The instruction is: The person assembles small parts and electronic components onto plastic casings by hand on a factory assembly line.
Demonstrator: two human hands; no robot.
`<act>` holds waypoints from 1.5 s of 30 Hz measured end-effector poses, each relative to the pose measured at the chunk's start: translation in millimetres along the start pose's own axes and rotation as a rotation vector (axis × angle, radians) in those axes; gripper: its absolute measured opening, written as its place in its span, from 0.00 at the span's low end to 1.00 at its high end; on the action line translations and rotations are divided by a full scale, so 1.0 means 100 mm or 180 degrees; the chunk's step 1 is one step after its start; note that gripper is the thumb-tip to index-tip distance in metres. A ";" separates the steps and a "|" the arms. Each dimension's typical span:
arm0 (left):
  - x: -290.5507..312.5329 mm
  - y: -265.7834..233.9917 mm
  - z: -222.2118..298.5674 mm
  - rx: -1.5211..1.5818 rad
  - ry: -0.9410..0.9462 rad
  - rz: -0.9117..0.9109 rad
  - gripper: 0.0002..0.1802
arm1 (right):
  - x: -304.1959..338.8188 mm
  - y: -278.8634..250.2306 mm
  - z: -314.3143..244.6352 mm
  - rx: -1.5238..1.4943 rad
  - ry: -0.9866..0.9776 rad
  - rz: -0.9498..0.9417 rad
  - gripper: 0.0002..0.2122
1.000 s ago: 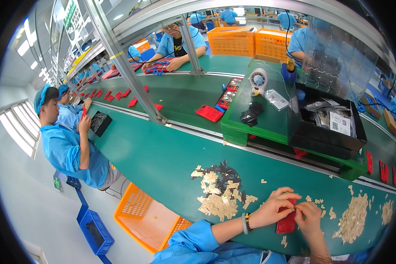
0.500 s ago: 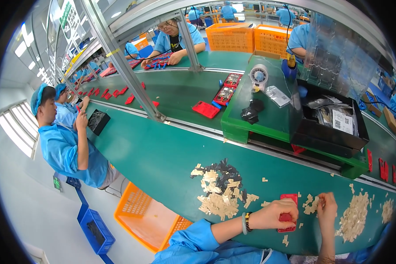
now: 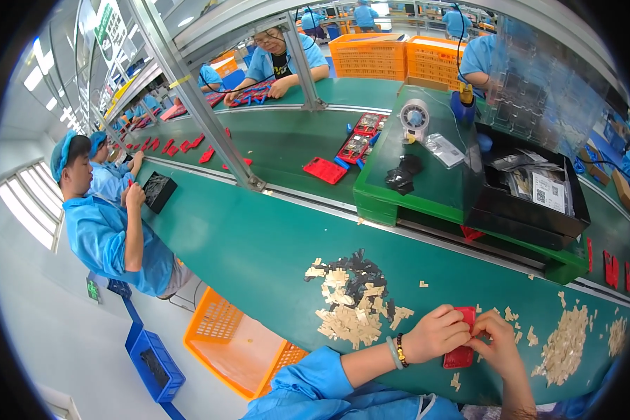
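My left hand (image 3: 437,336), with two bracelets at its wrist, grips a red plastic case (image 3: 458,358) lying on the green bench. My right hand (image 3: 498,343) meets it at the case's right edge, fingertips pinched together; whatever they hold is too small or hidden. Both hands cover the middle of the case. To the left lies a heap of small beige L-shaped pieces (image 3: 350,326), mixed with small black pieces (image 3: 362,269) at its far side. Another beige heap (image 3: 565,346) sits right of my right hand, with a few loose pieces (image 3: 509,315) between.
A green raised stand (image 3: 378,203) beyond my hands carries a black box (image 3: 528,220) of bagged parts and a small white fan (image 3: 414,120). Red cases (image 3: 324,170) lie on the conveyor behind. An orange crate (image 3: 234,343) stands by the bench; a co-worker (image 3: 115,231) works at left.
My right hand has moved left from the loose beige pieces to the red case, its fingers now against the edge. My left hand has shifted slightly up and left on the case.
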State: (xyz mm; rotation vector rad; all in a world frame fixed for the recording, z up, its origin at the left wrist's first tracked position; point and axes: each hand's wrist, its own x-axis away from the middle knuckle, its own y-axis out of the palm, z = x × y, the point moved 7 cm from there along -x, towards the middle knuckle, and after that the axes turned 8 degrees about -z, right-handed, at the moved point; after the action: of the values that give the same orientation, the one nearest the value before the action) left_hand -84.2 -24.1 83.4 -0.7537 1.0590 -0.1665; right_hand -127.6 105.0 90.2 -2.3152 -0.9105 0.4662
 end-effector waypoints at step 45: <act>0.27 0.65 0.35 -0.0416 -0.1023 -0.2112 0.30 | 0.31 -0.13 0.36 0.0336 0.0035 0.1755 0.03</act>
State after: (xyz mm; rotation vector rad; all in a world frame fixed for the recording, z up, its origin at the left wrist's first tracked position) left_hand -56.2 28.4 32.3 -1.1905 0.4889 -0.5265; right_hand -131.5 149.0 68.2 -2.4481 -0.2178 0.7040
